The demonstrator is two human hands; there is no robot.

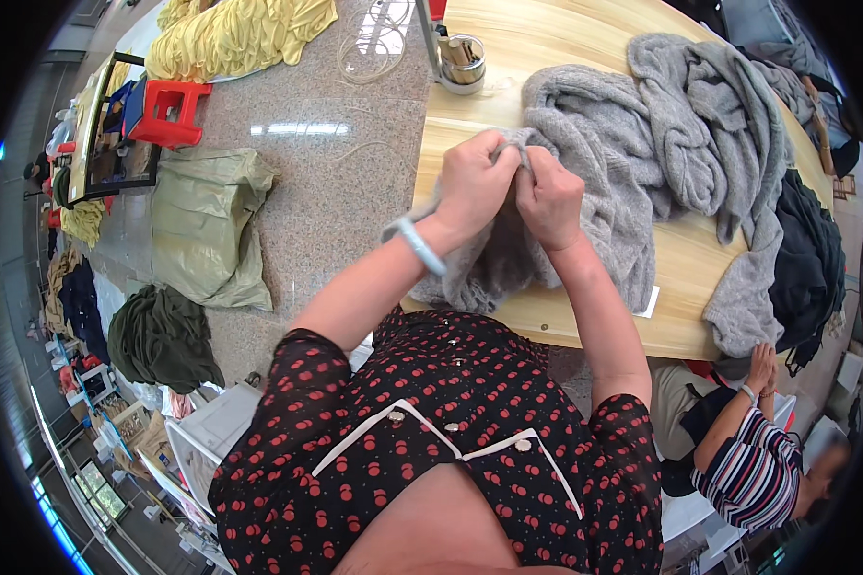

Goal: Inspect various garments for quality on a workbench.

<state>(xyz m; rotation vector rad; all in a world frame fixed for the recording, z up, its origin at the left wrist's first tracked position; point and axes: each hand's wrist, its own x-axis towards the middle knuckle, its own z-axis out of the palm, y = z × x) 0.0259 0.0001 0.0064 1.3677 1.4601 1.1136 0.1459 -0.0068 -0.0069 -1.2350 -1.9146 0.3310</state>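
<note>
Both my hands pinch the edge of a grey knitted garment (593, 144) on the light wooden table (494, 125). My left hand (477, 182), with a pale bangle at its wrist, is closed on the knit. Right beside it, my right hand (550, 196) is closed on the same edge, thumbs almost touching. Part of the garment hangs below my hands toward the table's near edge. The exact bit of cloth between my fingertips is mostly hidden. More grey knitwear (686, 125) lies heaped to the right of it.
A metal cup (463, 62) of small tools stands at the table's far left. Dark cloth (807, 259) lies at the right, near a person in a striped top (753, 470). On the floor to the left are a greenish sack (206, 225), a red stool (171, 110) and yellow garments (240, 38).
</note>
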